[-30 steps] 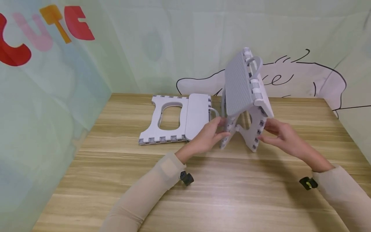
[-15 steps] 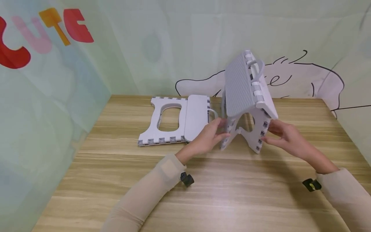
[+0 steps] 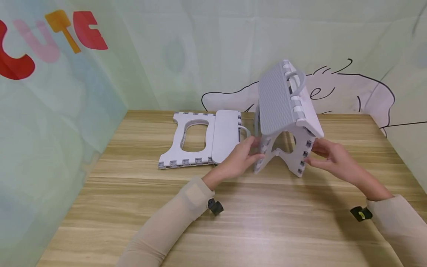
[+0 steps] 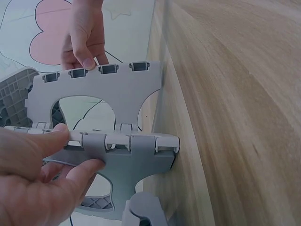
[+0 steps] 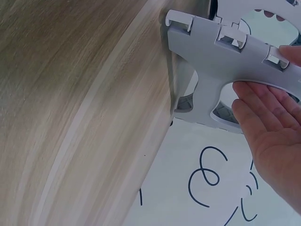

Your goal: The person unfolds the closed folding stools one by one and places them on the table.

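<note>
A grey-white folding step stool (image 3: 275,98) stands partly unfolded on the table, its textured top raised in a peak with a loop handle along the ridge. My left hand (image 3: 237,159) pinches the edge of its left leg panel, thumb and fingers on both sides in the left wrist view. On the other side, my right hand (image 3: 335,163) holds the right leg panel (image 5: 202,56); in the right wrist view the thumb is on the hinged edge and the fingers lie at the cut-out. A second folding stool (image 3: 225,135) lies folded flat just left of it.
The wood-grain table (image 3: 233,226) runs back to a printed cloth backdrop (image 3: 186,55) close behind both stools. Another cloth side (image 3: 60,118) with coloured letters borders the left edge.
My right hand has moved a little to the right with the right leg panel, so the stool's legs and top halves spread wider. My left hand stays in nearly the same place.
</note>
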The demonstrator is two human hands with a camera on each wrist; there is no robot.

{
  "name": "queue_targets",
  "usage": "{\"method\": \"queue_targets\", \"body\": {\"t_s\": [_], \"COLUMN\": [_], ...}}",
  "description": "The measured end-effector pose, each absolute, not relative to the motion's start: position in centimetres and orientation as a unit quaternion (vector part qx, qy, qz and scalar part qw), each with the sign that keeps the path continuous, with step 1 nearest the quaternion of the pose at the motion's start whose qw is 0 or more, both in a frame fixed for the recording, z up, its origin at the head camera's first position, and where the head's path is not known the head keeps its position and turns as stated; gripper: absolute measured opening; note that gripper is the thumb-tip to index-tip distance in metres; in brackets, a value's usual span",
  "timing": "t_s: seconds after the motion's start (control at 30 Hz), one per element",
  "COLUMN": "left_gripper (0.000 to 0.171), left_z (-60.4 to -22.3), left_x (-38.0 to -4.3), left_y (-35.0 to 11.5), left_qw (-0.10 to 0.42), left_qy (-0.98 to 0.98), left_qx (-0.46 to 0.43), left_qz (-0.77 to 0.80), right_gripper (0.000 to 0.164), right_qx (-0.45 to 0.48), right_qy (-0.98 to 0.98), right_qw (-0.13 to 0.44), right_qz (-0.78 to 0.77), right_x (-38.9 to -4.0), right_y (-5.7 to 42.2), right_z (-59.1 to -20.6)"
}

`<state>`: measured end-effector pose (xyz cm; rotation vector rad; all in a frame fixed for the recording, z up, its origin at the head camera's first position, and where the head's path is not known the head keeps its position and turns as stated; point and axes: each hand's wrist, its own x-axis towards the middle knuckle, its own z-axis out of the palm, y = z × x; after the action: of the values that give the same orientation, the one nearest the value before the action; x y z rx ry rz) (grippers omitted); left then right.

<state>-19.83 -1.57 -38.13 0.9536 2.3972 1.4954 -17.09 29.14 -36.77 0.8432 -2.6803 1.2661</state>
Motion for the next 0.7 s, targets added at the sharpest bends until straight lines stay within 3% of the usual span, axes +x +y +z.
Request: {"method": "queue_targets", "body": {"t_s": [0.7], "left_gripper": [0.042], "left_z": [-38.3], "left_x": [-20.0], "left_y": [-1.5], "left_qw": [0.078], "left_qy": [0.8], "left_qx": [0.319], "left_qz": [0.501], "right_gripper": [0.051], "right_qx": [0.258], "right_qy": [-0.874], "right_qw": [0.019], "right_qz": [0.411], "right_x": [-17.1], "right_y": [30.3], "right_z": [-36.8]}}
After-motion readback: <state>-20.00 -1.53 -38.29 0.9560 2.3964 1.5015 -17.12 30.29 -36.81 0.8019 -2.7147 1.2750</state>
